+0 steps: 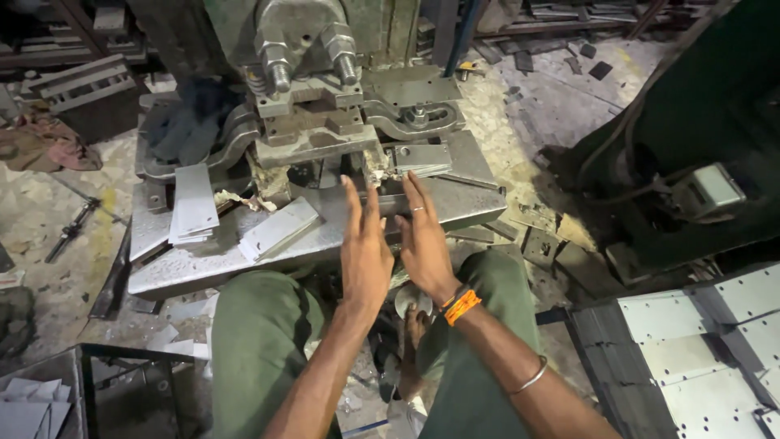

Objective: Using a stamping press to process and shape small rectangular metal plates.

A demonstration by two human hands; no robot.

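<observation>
Green-trousered knees (260,341) frame the view from below, and both hands rise between them toward the press table (244,256). Left hand (364,248) and right hand (424,244) are open, fingers straight, holding nothing. Just beyond the fingertips a thin metal plate (422,158) lies under the press die (313,138). It looks stiff, light, with sharp edges, so it is best pinched by its long sides. Similar blanks are stacked (193,203) at left.

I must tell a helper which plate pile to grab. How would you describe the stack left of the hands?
Start at the press, then drop to its steel table. The plate stack lies at the table's left end, upright in view, unlike the slanted loose plate nearer the left hand.
</observation>
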